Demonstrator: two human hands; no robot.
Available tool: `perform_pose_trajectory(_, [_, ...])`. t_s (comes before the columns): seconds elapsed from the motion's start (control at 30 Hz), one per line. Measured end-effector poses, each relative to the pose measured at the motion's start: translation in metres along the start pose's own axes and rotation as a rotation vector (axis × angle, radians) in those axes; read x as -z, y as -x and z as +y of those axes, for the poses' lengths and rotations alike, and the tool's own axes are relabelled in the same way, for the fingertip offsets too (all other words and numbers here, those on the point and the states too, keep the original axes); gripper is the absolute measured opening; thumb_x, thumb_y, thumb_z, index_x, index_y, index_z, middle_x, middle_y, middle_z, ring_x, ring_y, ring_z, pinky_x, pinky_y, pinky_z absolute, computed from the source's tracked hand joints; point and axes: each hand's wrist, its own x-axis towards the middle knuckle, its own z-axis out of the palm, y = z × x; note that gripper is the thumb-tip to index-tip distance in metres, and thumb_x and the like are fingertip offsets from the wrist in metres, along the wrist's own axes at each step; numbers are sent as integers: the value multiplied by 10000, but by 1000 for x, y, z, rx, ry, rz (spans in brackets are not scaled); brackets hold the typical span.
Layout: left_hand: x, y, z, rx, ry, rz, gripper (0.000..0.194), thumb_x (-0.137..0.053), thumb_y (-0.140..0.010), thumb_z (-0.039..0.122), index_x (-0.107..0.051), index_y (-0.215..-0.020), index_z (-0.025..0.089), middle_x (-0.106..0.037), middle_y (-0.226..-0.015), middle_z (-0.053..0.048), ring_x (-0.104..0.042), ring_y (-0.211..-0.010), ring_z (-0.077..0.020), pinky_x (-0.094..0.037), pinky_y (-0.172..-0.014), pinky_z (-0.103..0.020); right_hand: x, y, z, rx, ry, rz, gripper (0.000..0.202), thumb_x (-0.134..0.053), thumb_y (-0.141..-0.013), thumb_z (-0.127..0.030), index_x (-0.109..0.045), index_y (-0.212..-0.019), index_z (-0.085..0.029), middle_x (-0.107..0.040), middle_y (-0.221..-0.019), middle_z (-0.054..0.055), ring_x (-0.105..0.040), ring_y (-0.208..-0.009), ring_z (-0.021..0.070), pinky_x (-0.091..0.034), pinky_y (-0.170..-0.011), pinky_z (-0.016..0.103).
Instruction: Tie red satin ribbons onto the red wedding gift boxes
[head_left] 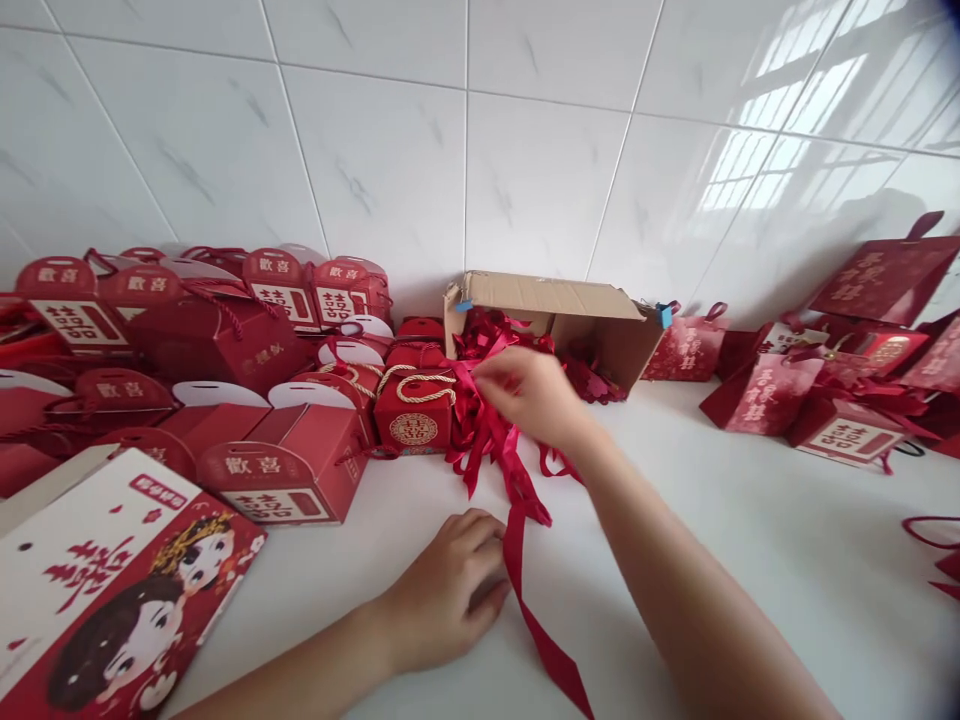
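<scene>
My right hand [529,395] reaches into a tangled heap of shiny red ribbons [487,440], its thumb and forefinger pinched on ribbon at the top. Low on the white table, my left hand [450,590] rests with fingers loosely curled and a gap between thumb and forefinger. A long strip of red ribbon [532,610] trails past its fingertips toward the near edge; whether they touch it I cannot tell. Behind the heap, a cardboard box [551,290] lies on its side, with more ribbons in its mouth. A small red box with a gold cord [414,415] stands just left of the heap.
Several red gift boxes [281,460] crowd the left side. In front of them lies a printed red and white carton [112,590]. More red boxes and bags [765,395] stand at the right. A tiled wall [390,150] closes off the back of the table [720,480].
</scene>
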Motion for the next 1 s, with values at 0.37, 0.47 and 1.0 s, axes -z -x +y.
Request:
perform_pose_trajectory(0.37, [-1, 1, 1, 6, -30, -11, 173, -524, -809, 113, -600, -939, 200, -574, -1031, -58, -485, -985, -216, -433, -890, -363, -82, 10, 31, -141, 76, -403, 146, -611, -879, -217, -623, -1001, -138, -662, -894, 28, -635, -790, 147, -526, -704, 293])
perform_pose_trajectory(0.47, [-1, 1, 1, 1, -22, -2, 201, -529, -806, 111, -606, -964, 210, -580, -1035, -62, -485, -979, -221, -433, -892, -370, -81, 10, 34, -233, 138, -405, 212, -556, -929, -296, -598, -1066, -140, -643, -975, 48, -634, -858, 167, -536, -758, 344])
perform_pose_trajectory(1.0, [-1, 2, 0, 2, -47, -7, 259, -532, -777, 95, -622, -993, 208, -590, -1026, -73, -498, -993, -235, -440, -898, -379, -55, 6, 37, -317, 175, -341, 180, -581, -916, -297, -632, -1006, -149, -647, -1033, 52, -630, -910, 174, -530, -808, 359])
